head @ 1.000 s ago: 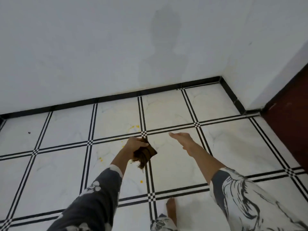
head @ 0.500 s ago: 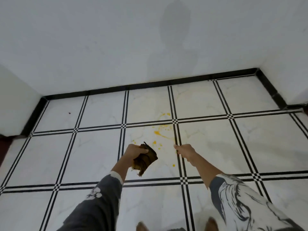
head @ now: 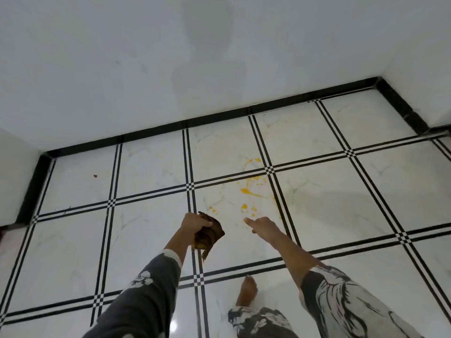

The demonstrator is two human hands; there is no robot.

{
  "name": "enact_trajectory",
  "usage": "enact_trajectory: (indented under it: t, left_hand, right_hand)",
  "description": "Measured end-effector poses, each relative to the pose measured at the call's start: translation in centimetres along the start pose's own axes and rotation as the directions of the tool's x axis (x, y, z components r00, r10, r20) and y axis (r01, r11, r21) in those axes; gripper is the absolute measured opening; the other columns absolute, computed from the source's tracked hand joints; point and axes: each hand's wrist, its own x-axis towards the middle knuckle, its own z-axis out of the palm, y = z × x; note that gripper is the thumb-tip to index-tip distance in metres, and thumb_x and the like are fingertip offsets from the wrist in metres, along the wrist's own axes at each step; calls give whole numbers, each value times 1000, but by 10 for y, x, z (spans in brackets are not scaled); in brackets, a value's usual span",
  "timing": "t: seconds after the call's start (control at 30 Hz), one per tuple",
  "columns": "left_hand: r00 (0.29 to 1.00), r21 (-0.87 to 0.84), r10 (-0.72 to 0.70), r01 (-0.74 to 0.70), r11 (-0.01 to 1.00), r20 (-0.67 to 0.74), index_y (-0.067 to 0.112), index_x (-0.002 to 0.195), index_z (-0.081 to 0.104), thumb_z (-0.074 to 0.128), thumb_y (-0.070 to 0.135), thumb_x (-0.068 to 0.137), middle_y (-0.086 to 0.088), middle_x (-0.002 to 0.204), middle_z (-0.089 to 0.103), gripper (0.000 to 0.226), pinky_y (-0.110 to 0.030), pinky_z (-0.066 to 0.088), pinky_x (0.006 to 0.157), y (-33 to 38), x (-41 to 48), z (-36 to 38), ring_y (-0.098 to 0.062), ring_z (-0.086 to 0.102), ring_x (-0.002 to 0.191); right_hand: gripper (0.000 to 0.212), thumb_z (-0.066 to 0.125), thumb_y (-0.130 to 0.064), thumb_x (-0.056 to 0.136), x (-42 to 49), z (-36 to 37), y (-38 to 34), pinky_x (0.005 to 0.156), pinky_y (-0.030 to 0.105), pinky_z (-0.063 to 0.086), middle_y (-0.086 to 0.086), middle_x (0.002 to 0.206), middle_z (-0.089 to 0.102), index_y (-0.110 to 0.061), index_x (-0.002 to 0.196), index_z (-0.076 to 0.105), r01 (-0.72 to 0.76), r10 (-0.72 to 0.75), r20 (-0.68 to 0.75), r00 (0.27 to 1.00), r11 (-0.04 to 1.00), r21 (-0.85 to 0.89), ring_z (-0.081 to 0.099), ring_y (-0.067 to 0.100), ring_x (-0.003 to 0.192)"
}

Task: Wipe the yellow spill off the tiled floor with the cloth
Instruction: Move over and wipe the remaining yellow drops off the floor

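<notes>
Left hand is fisted tight around the cloth, a brown bunched rag with a loose corner hanging below the fist, held up in the air and clear of the tiled floor. Right hand holds nothing, fingers extended forward and loosely spread, pointing toward the mess. Yellow spill sits ahead of both hands on the white tiles, spread across a black-and-white grout line: biggest blob near the middle, a faint ring on the farther tile, small drops scattered nearer, some just ahead of the right fingertips. One bare foot stands on the floor behind the hands, near the closest drops but apart from them.

Step in hand, as I read it: bringing the cloth down to start wiping; nothing looks wiped yet. To do it well, crouch in close first, then open the bunched rag somewhat so a flat face meets the tile. Start from the outer drops and sweep inward to the big blob, so the yellow is not smeared wider. Press along the grout lines, liquid likely settles there. Refold to a clean face as it loads up. Keep the foot out of the drops. Right hand can brace on a dry tile.
</notes>
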Motion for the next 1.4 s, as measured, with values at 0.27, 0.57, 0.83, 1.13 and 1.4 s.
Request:
enact_trajectory:
  t: [0.27,0.57,0.83,1.13,1.4]
  left_hand:
    - [994,-41,-12,16,999,110,-9,99,63,70,-4,77,-12,78,61,23,-32,51,62,37,72,-8,-31,60,80]
    - [964,303,-21,-63,951,267,4,67,59,74,4,75,-11,74,61,17,-39,53,75,20,211,30,-29,62,82]
    - [839,526,73,-403,749,539,-4,101,65,72,15,78,-18,103,65,31,-36,49,81,-30,325,150,-32,62,98]
    - [819,424,239,-492,761,521,6,122,56,64,16,87,-6,117,57,37,-35,39,99,-201,488,236,-25,52,118]
    - [69,281,586,-918,-280,807,6,140,38,24,31,95,-9,146,40,54,-41,30,110,-312,604,352,-21,36,136]
  right_hand:
    - [63,45,-45,93,57,20,-40,93,40,41,29,119,57,16,104,55,-52,62,-73,995,989,138,55,38,108]
    - [41,39,-49,93,160,63,-10,83,33,41,22,118,60,-11,91,54,-207,282,-159,946,904,375,55,34,111]
    - [53,40,-46,94,262,116,84,78,31,37,16,98,64,1,84,61,-204,405,-269,874,808,554,54,26,90]
    - [57,33,-52,94,428,208,273,110,34,28,0,145,40,-17,138,40,-182,393,-631,669,910,374,35,18,134]
    - [50,26,-36,99,563,251,367,117,34,4,0,156,16,-17,146,24,-242,269,-843,465,955,171,9,15,144]
